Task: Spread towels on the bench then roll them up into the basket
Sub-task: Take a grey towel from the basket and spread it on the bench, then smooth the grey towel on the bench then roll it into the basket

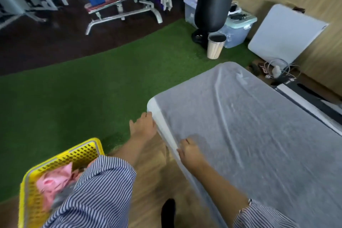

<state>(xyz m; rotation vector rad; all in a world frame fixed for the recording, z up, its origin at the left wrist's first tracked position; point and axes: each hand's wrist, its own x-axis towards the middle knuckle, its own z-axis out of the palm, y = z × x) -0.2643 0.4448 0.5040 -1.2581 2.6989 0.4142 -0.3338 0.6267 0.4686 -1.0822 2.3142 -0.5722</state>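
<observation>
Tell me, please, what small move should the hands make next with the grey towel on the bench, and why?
Probably start rolling the near edge away: the grey towel already lies spread over the bench, and both the left hand and right hand are at that edge.

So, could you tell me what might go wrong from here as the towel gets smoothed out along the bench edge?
1. The thin grey towel hangs over the near edge, where both hands hold it; a tug could drag it off the bench.
2. Long creases remain, so rolling now may come out uneven.
3. The yellow basket sits low at the left, partly behind the left sleeve, easy to bump.
</observation>
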